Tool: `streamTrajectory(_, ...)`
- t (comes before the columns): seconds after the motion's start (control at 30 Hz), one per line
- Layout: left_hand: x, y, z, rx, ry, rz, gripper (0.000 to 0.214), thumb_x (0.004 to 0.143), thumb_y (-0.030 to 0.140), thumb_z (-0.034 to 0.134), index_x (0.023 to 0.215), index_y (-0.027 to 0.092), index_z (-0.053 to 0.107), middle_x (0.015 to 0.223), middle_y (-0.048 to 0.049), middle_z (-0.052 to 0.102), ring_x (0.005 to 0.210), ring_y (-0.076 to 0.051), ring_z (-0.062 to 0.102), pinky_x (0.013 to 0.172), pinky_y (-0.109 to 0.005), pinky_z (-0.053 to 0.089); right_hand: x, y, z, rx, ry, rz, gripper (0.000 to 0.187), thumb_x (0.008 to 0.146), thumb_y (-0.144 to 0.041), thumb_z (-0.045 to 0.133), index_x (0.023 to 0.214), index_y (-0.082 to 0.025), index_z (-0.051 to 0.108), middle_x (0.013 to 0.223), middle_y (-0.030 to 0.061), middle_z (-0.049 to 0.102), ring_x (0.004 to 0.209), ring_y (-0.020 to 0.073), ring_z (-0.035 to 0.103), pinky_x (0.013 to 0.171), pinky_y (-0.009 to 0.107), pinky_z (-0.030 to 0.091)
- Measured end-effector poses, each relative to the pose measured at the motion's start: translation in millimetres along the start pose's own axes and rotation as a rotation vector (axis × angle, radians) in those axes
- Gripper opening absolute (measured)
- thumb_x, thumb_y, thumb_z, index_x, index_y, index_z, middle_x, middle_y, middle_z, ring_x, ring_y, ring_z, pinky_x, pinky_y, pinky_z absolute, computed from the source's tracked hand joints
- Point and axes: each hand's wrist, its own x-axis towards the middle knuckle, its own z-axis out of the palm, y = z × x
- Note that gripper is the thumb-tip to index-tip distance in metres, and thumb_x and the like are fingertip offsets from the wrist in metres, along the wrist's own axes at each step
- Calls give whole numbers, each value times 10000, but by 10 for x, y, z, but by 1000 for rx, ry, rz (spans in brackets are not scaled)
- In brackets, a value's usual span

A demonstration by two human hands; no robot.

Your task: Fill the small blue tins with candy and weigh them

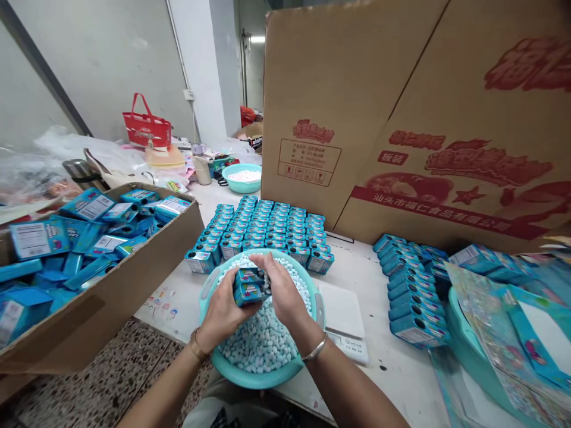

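Over a turquoise basin [259, 380] heaped with small pale blue and white candies [256, 345], my left hand [225, 312] grips two small blue candy boxes [248, 286], one above the other. My right hand [285, 291] is cupped against the boxes' right-hand ends, its fingers curled in. A few candies show between its palm and the boxes; the rest of what it holds is hidden. Behind the basin, rows of blue boxes [254, 229] stand packed together, dark round holes showing on their tops.
At left is a large carton [147, 267] of jumbled blue boxes. A white scale [343, 315] sits right of the basin. Further right are more rows of boxes [413, 297] and another turquoise basin [468, 339] under plastic sheets. Big cardboard cartons [357, 119] stand behind.
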Motion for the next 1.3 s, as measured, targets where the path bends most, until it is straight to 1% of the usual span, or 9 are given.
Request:
streamTrajectory(0.47, -132, 15, 16, -472, -94, -211, 849, 585, 333, 862, 1304, 218, 426, 1263, -82, 579, 1136, -286, 586, 1005, -432, 470, 113, 158, -27, 40, 182, -65, 503, 880, -643, 460, 975, -212, 702, 978, 49, 718, 956, 201, 644, 914, 352, 466)
streamTrajectory(0.6, -146, 26, 40, -538, -152, -180, 794, 616, 313, 850, 1294, 238, 443, 1222, -64, 606, 1088, -270, 617, 979, -405, 497, 93, 164, 26, -5, 94, -23, 475, 912, -607, 432, 992, -216, 690, 969, 55, 717, 955, 203, 653, 907, 354, 473)
streamTrajectory(0.7, -156, -49, -53, -562, -162, -152, 840, 599, 266, 865, 1311, 240, 421, 1241, -82, 599, 1109, -283, 609, 975, -408, 502, 110, 209, -160, -5, 27, -10, 507, 949, -602, 318, 1130, -249, 634, 1092, 63, 696, 1052, 213, 631, 946, 392, 466)
streamTrajectory(0.83, -225, -210, -272, -672, -144, -45, 862, 559, 257, 883, 1289, 236, 425, 1341, -110, 524, 1293, -336, 466, 1104, -470, 386, 102, 390, -610, -516, 20, -83, 409, 940, -523, 432, 1244, -275, 550, 1274, 73, 598, 1204, 242, 528, 1041, 456, 393)
streamTrajectory(0.9, -270, -273, -358, -715, -118, -20, 816, 570, 285, 876, 1260, 237, 444, 1352, -112, 507, 1331, -348, 418, 1133, -491, 338, 40, 505, -722, -871, -164, -134, 468, 894, -492, 544, 1309, -279, 509, 1343, 92, 539, 1263, 279, 457, 1076, 496, 341)
streamTrajectory(1.0, -312, -331, -427, -723, -95, -17, 802, 572, 317, 873, 1251, 245, 451, 1341, -113, 509, 1315, -359, 429, 1119, -517, 346, -107, 636, -646, -1225, -411, -179, 549, 841, -487, 621, 1328, -264, 499, 1372, 141, 485, 1245, 348, 422, 1012, 540, 375)
streamTrajectory(1.07, -319, -346, -444, -696, -91, -33, 826, 564, 308, 878, 1265, 245, 445, 1324, -113, 519, 1294, -358, 448, 1101, -520, 368, -175, 687, -522, -1339, -447, -187, 410, 875, -435, 580, 1232, -236, 556, 1269, 155, 528, 1154, 338, 468, 924, 498, 433)
streamTrajectory(1.2, -301, -340, -437, -612, -90, -154, 877, 574, 259, 879, 1311, 227, 405, 1294, -111, 538, 1219, -313, 521, 1041, -446, 445, -132, 738, -436, -1234, -414, -106, 202, 948, -328, 444, 1043, -215, 583, 1004, 88, 593, 936, 242, 550, 802, 379, 454)
streamTrajectory(1.3, -272, -308, -409, -580, -101, -206, 855, 596, 269, 866, 1311, 222, 400, 1250, -91, 569, 1126, -274, 581, 984, -400, 485, -20, 704, -523, -883, -287, 57, 177, 916, -374, 513, 910, -210, 581, 872, 28, 602, 802, 183, 559, 716, 308, 448)
